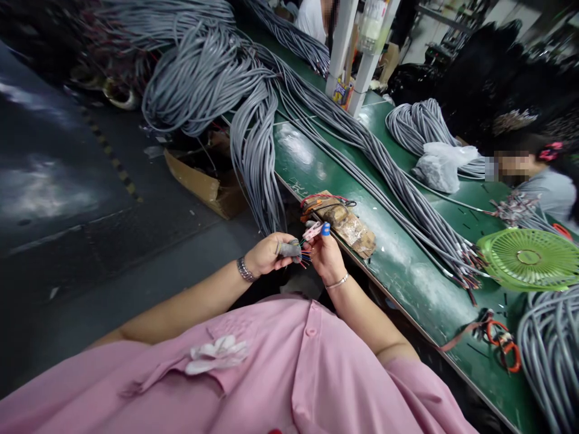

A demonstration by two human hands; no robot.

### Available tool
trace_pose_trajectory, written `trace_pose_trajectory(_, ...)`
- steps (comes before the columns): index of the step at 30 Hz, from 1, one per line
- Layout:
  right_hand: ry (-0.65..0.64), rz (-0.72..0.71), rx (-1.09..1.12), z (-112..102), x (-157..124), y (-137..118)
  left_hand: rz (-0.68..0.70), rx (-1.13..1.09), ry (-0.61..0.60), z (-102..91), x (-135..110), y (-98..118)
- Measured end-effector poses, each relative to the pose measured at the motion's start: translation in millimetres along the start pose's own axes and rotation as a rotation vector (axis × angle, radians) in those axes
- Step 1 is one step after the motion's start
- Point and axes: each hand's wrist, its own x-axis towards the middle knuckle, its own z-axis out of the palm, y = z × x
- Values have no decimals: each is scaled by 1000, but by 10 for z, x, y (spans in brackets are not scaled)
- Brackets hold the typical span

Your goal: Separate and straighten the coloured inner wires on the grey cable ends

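My left hand (pixel 265 256), with a dark bracelet at the wrist, is closed around a bunch of thin coloured wires (pixel 306 257) that fan out toward my other hand. Grey wrapping covers its thumb and fingertips. My right hand (pixel 327 260) wears a blue cover on the thumb and pinches a small pink piece (pixel 312 231) with dark marks, whose kind I cannot make out. Both hands meet in front of my body, just off the table's edge. Right behind them lies a worn wooden block (pixel 357 234) with red and black wire and an orange-handled tool (pixel 310 208) at its end.
Long bundles of grey cable (pixel 362 141) run across the green table (pixel 407 301). A cardboard box (pixel 199 184) stands on the floor at left. To the right are a green fan (pixel 527 258), orange-handled scissors (pixel 502 346) and a plastic bag (pixel 441 166). A person (pixel 549 187) sits across the table.
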Motion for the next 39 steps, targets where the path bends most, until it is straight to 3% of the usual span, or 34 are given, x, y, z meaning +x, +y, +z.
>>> trace_pose_trajectory(5, 36, 8, 8, -5, 16, 21, -7, -9, -10, 11, 15, -5)
trace_pose_trajectory(15, -107, 169, 59, -34, -74, -48, -8, 109, 40, 59, -155, 49)
trace_pose_trajectory(22, -40, 23, 15, -45, -93, -3, 74, 73, 160, 228, -276, 73)
trace_pose_trajectory(30, -42, 21, 0, -32, -74, -28, 67, 28, 170, 198, -165, 45)
trace_pose_trajectory(36, 171, -212, -209, -83, -79, 52, 62, 40, 164, 217, -182, 57)
trace_pose_trajectory(39, 77, -135, -170, -75, -51, 49, 67, 64, 169, 231, -183, 70)
